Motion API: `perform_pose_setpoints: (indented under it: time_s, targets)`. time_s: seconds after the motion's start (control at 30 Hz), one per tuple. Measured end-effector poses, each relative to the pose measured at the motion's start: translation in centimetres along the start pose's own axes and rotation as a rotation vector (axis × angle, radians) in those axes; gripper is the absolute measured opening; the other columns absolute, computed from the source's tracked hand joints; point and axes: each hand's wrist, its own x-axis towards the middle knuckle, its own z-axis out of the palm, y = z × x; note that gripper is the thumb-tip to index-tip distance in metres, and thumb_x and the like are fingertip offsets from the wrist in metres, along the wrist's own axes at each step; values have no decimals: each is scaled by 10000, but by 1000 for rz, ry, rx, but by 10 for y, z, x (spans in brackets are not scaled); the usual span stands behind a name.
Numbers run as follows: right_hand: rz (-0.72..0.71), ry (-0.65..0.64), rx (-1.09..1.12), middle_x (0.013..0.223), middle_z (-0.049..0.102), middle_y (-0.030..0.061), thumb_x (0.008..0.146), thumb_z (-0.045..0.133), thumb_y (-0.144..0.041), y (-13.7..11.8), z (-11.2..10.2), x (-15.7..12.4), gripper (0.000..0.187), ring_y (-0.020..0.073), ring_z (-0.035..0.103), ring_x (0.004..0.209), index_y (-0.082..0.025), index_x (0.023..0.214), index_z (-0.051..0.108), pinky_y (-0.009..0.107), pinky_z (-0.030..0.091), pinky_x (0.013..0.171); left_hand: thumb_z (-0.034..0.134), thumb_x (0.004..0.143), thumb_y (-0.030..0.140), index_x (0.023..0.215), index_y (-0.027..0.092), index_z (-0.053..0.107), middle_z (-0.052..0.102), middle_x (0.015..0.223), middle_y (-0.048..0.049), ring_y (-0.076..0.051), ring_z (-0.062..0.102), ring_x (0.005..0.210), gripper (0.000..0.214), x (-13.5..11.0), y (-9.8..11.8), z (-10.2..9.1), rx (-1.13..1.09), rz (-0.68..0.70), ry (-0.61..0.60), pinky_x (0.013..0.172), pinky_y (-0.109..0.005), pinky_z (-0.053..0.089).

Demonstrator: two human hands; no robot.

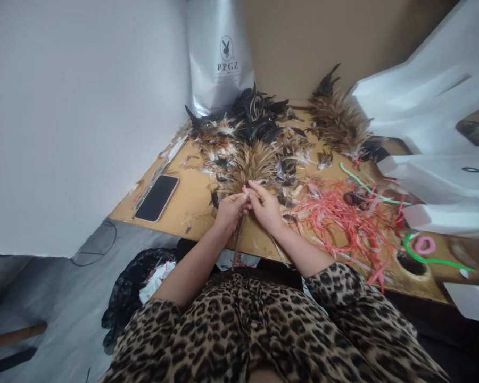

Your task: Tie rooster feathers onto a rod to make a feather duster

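Table (195,210) tan, feathers (259,119) strewn; white bag (223,80) behind; grey floor (80,308) below; hands (229,210) (267,208) pinched closed on brown feather bundle (252,164).

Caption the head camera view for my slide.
Left hand and right hand meet at the near end of a brown feather bundle, pink strips tangled on the table.

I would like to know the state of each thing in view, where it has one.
Left hand: fingers closed at the feather bundle's base
Right hand: fingers closed there too
Feather bundle: held, fanned out
Phone: lying flat, screen dark
Pink strips: loose, tangled
PPGZ bag: upright
Black plastic bag: crumpled
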Motion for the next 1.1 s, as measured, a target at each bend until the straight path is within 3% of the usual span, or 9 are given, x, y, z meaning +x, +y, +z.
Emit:
perform_pose_setpoints:
  time_s: [0.13,0.43,0.63,0.77,0.87,0.93,1.03,1.1]
  targets:
    - [-91,-8,-154,1255,613,71,891,443,-257,-3,-2,1,439,196,554,1185,-205,1319,519,360,414,1028,776,606,227,754,90,651,571,585,15,-12,441,458,237,1,1,0,-33,-23,-20,401,-127,268]
    - [-254,-116,-560,1251,589,160,881,419,-195,-12,-2,-1,532,275,471,1232,-139,1410,400,433,408,985,719,659,164,700,92,609,529,501,29,-22,446,441,137,-1,1,4,-83,8,48,436,-127,312]
    - [-318,-37,-293,1250,594,114,902,413,-230,-9,-11,0,498,221,537,1146,-202,1399,404,410,440,984,681,689,154,680,104,578,552,528,22,-26,451,442,115,-3,6,-1,9,105,7,440,-137,330]
    - [-386,79,-141,1194,618,103,904,439,-231,-5,-23,9,315,195,574,1110,-210,1168,609,391,460,974,694,684,189,672,115,557,548,537,25,-24,439,435,157,-4,9,-6,106,89,-33,435,-141,325]
    - [-439,98,-119,1078,650,96,890,481,-230,-6,-30,13,238,180,603,1046,-208,1046,660,361,491,925,708,669,219,695,120,553,568,569,20,-28,448,443,185,-4,9,-10,162,97,-76,434,-149,328]
    - [-478,7,-164,1138,634,94,892,476,-224,-11,-33,13,254,176,596,1074,-217,1074,653,349,491,928,711,665,238,711,118,560,580,581,14,-36,460,448,198,-4,10,-12,234,105,-125,437,-159,340]
    - [-515,-262,-317,1351,524,69,895,437,-183,-20,-36,10,362,175,545,1178,-244,1222,580,328,475,949,711,663,249,708,119,563,573,557,20,-47,467,443,202,-3,12,-14,361,122,-212,443,-176,362]
    - [-496,-394,-441,1377,503,63,892,428,-169,-24,-37,10,411,182,542,1179,-251,1280,535,319,479,923,715,657,244,699,123,558,550,520,34,-51,458,427,203,-3,15,-15,435,135,-267,438,-183,365]
